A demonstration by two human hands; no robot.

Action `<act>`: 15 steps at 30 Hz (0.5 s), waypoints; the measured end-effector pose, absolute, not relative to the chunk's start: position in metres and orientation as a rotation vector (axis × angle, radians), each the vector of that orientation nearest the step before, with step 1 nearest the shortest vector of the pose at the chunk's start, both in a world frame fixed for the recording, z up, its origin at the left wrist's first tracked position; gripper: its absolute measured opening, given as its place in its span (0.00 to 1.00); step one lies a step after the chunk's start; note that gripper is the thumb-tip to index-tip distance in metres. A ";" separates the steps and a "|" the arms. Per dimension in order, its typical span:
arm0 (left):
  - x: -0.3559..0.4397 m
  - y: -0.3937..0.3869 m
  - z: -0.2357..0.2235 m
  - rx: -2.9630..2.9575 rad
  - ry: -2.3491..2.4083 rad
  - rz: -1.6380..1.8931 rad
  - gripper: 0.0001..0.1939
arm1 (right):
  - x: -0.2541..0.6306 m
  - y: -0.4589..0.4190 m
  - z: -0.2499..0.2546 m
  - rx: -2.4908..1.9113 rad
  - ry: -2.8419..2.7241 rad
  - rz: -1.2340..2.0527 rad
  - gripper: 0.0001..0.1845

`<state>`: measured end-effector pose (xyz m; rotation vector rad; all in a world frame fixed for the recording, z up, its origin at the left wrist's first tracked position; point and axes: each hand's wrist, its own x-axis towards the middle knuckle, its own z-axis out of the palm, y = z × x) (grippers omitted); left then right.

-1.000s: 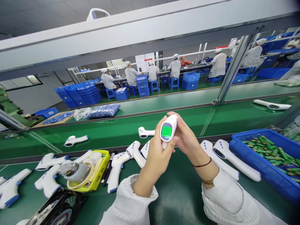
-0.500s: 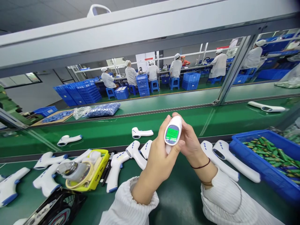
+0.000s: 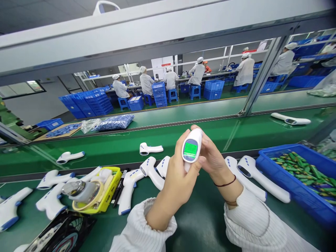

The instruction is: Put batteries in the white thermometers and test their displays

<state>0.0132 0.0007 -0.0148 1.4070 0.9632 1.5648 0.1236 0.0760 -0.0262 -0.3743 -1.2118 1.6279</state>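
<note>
left hand [image 3: 180, 173] wraps the white thermometer gun [image 3: 196, 135], slightly right of and below frame center, green-lit screen [image 3: 190, 149] facing camera. right hand [image 3: 211, 155] cups its right side, fingers curled. forearms [image 3: 159, 211] angle inward from bottom edge.

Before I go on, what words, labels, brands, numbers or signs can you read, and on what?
None can be read clearly.
White handheld device, green-lit screen: marks too small.
Yellow tray, side wall: dark marks, too blurred.
Distant blue crates: pale marks, too small.
Distant red strip: any lettering too small.
</note>
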 end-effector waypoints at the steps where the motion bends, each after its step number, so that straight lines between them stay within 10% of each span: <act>1: 0.014 0.001 -0.015 1.400 0.958 1.562 0.31 | 0.124 0.075 -0.026 -0.341 -1.223 1.655 0.23; 15: 0.013 0.000 -0.014 1.368 0.991 1.544 0.32 | 0.118 0.073 -0.029 -0.260 -1.234 1.720 0.30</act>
